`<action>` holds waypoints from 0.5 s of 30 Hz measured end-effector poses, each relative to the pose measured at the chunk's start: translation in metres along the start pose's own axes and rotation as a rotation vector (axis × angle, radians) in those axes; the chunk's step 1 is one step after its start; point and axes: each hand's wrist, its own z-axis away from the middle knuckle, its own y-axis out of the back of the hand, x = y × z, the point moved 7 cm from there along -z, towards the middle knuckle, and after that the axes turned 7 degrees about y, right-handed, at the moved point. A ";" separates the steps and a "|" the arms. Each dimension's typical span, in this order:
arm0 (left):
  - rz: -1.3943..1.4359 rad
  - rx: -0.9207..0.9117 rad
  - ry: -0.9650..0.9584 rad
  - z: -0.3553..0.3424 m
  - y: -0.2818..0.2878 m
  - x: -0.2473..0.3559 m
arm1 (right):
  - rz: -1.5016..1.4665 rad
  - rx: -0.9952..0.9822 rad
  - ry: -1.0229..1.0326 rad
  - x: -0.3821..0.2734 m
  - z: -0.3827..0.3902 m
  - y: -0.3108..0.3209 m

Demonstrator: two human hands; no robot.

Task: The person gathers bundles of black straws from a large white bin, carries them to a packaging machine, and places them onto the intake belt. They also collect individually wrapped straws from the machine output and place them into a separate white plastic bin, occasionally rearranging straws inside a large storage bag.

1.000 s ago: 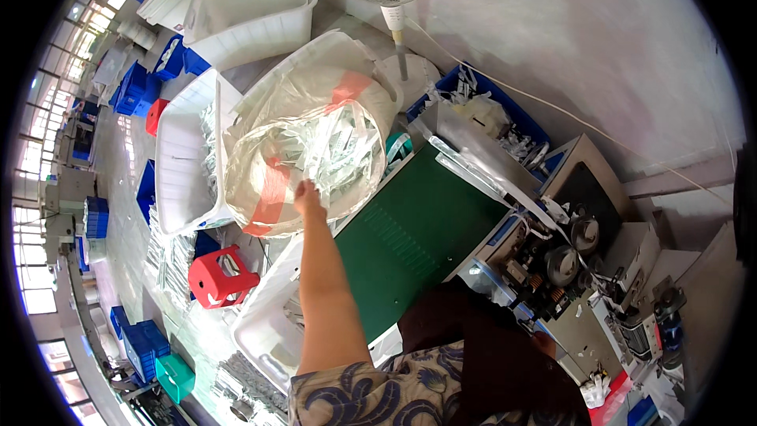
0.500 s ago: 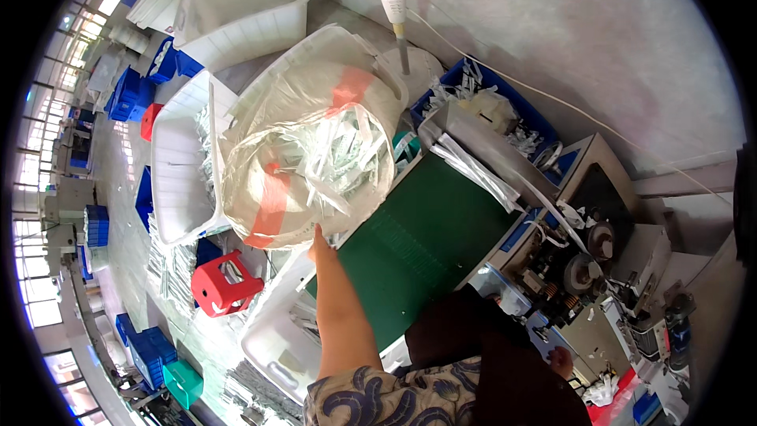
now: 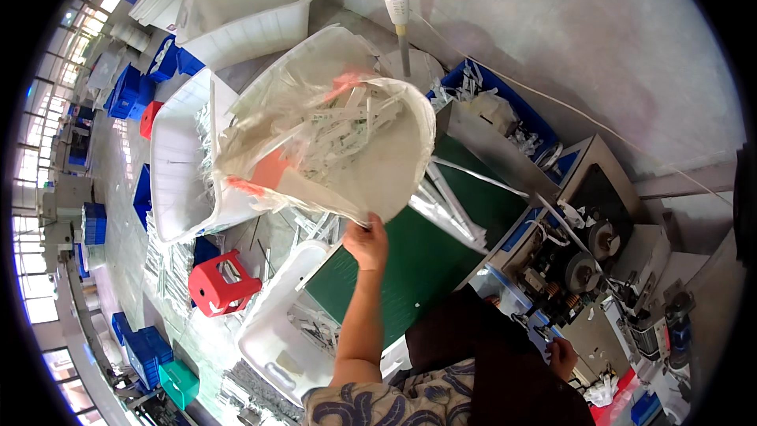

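Observation:
My left hand (image 3: pixel 365 246) grips the near rim of a big translucent cream bag (image 3: pixel 398 166) with orange bands. The bag's mouth leans over a green tabletop (image 3: pixel 402 272), and crumpled white strips (image 3: pixel 347 126) fill part of it. Longer pale strips (image 3: pixel 453 205) lie across the tabletop beside and below the bag. My right hand (image 3: pixel 561 356) is low at the right by the machine, fingers curled; what they hold, if anything, I cannot make out.
A machine with round discs (image 3: pixel 579 272) stands at right. White tubs (image 3: pixel 177 173), a red stool (image 3: pixel 213 284), blue crates (image 3: pixel 142 347) and a green crate (image 3: pixel 181 379) are at left. A standing fan (image 3: pixel 398 12), a blue bin of scraps (image 3: pixel 532 106) and a wall cord (image 3: pixel 591 122) are behind.
My left hand has moved right and taken the bag's rim. The bag has shifted right over the green top and changed shape, and more loose strips show on the top and below the bag.

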 end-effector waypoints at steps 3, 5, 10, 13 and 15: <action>-0.086 -0.155 0.151 0.035 -0.013 -0.007 | -0.031 0.004 0.055 -0.011 -0.012 -0.002; 0.200 -0.204 0.693 0.068 -0.026 -0.068 | -0.035 -0.013 0.078 -0.017 -0.011 -0.002; 0.499 -0.566 1.179 0.107 -0.058 -0.056 | -0.077 0.026 0.088 -0.009 -0.014 0.002; 0.514 -0.587 1.222 0.099 -0.049 -0.051 | -0.091 0.029 0.078 -0.010 -0.015 0.002; 0.643 -0.290 1.311 0.087 -0.036 -0.072 | -0.042 0.054 0.096 -0.012 -0.017 0.003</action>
